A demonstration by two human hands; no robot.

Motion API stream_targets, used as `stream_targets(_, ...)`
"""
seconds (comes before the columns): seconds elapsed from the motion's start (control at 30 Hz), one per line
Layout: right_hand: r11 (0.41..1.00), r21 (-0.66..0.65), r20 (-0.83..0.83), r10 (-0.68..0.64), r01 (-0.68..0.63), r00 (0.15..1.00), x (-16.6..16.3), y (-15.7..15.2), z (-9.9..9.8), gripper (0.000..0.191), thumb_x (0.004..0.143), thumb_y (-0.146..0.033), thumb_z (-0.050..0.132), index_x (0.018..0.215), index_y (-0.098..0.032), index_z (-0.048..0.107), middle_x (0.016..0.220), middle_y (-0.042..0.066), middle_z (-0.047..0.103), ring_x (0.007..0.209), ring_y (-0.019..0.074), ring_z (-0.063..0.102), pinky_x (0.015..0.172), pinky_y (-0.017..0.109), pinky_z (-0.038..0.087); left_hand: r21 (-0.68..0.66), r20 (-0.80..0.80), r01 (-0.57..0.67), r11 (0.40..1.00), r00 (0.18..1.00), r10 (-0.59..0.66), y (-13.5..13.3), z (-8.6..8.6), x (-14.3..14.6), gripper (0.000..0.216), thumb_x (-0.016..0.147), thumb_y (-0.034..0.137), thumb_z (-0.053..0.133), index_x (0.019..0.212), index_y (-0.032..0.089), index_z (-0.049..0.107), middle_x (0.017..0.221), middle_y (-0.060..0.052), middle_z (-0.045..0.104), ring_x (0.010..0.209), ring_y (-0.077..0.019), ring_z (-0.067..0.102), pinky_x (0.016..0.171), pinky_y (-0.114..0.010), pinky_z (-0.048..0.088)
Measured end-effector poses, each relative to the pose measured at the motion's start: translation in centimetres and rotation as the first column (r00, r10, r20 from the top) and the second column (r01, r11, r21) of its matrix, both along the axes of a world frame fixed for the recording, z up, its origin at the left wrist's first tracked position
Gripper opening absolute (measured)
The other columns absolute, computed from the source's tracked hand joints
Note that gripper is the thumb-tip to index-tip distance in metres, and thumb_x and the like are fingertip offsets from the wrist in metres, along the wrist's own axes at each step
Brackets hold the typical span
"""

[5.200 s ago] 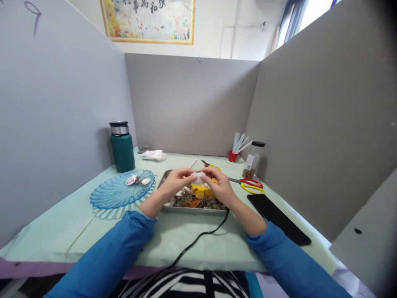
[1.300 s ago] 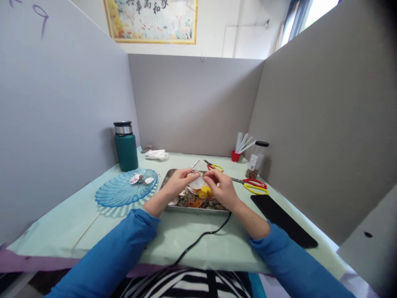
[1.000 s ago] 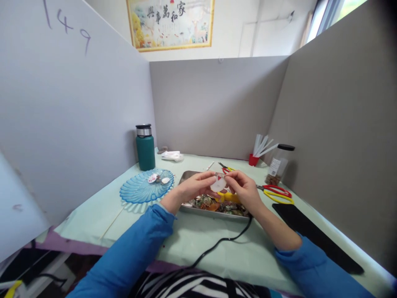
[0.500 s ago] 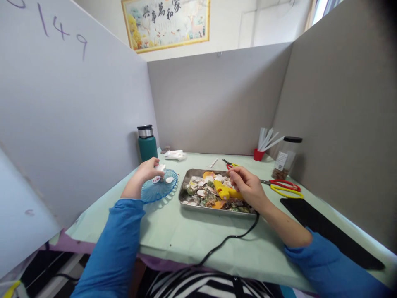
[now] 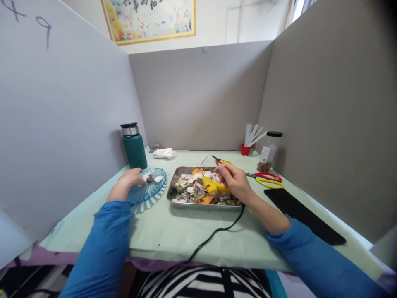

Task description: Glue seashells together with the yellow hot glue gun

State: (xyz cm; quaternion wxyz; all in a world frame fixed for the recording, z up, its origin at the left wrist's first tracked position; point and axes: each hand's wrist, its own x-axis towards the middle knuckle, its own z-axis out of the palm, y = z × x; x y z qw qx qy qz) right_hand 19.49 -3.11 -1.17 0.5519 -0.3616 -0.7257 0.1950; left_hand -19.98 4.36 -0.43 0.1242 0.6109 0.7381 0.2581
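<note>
My left hand [image 5: 125, 184] reaches over the left side of a blue scalloped glass plate [image 5: 149, 194]. Its fingers are closed around a white shell [image 5: 144, 178] low over the plate; the grip is partly hidden. Beside the fingertips are a small dark shell piece [image 5: 150, 178] and another white shell [image 5: 158, 179]. My right hand [image 5: 237, 182] hovers at the right part of a metal tray [image 5: 192, 205] with fingers pinched together; what they hold, if anything, is too small to make out. Just left of it, a yellow hot glue gun [image 5: 213, 187] lies on the mixed shells [image 5: 190, 189].
A black cord [image 5: 214, 234] runs from the tray to the front edge. At the right lie scissors [image 5: 268, 179], a black mat [image 5: 304, 215], a jar [image 5: 269, 153] and a red cup [image 5: 245, 150] of glue sticks. A green bottle [image 5: 134, 149] stands behind the plate.
My left hand has lowered the white shell toward the plate. My right hand stays pinched by the tray. The whole view has shifted, with things appearing further left.
</note>
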Motion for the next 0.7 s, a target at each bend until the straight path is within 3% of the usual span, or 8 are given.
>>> stream_targets(0.2, 0.997, 0.075, 0.371, -0.053, 0.027, 0.927, 0.9, 0.4, 0.4, 0.028, 0.091, -0.033, 0.045, 0.076, -0.017, 0.062, 0.063, 0.0, 0.058, 0.058, 0.0113, 0.05, 0.056, 0.023, 0.036, -0.152, -0.268, -0.003, 0.988, 0.963, -0.039, -0.5, 0.6, 0.3, 0.06, 0.059, 0.036, 0.071, 0.111, 0.01, 0.058, 0.121, -0.027, 0.054, 0.101, -0.0431, 0.057, 0.074, -0.048, 0.047)
stream_targets(0.43, 0.998, 0.068, 0.669, -0.056, 0.014, 0.741, 2.6, 1.4, 0.8, 0.022, 0.084, -0.037, 0.056, 0.078, -0.017, 0.064, 0.082, 0.005, 0.065, 0.076, 0.016, 0.056, 0.067, 0.026, 0.038, -0.065, -0.404, 0.019, 0.998, 0.914, -0.044, -2.6, 2.7, 3.3, 0.07, 0.07, 0.056, 0.056, 0.125, 0.013, 0.052, 0.127, -0.018, 0.055, 0.115, -0.0375, 0.051, 0.086, -0.042, 0.044)
stream_targets(0.57, 0.999, -0.039, 0.727, 0.016, 0.017, 0.687, 3.9, 1.7, 1.4, 0.023, 0.085, -0.038, 0.053, 0.084, -0.017, 0.064, 0.087, 0.006, 0.066, 0.079, 0.0175, 0.057, 0.068, 0.026, 0.039, -0.075, -0.405, 0.162, 0.984, 0.897, -0.179, -4.1, 4.3, 7.7, 0.066, 0.074, 0.056, 0.051, 0.127, 0.017, 0.051, 0.121, -0.011, 0.062, 0.106, -0.028, 0.059, 0.082, -0.031, 0.045)
stream_targets(0.7, 0.992, -0.13, 0.747, 0.099, -0.001, 0.658, 4.3, 1.3, 1.7, 0.029, 0.079, -0.043, 0.06, 0.092, -0.018, 0.063, 0.092, 0.005, 0.066, 0.081, 0.0186, 0.058, 0.067, 0.025, 0.039, -0.117, -0.398, 0.393, 0.912, 0.823, -0.406, -5.1, 5.3, 12.7, 0.056, 0.076, 0.049, 0.052, 0.123, 0.017, 0.055, 0.111, -0.008, 0.067, 0.095, -0.0216, 0.062, 0.073, -0.025, 0.044)
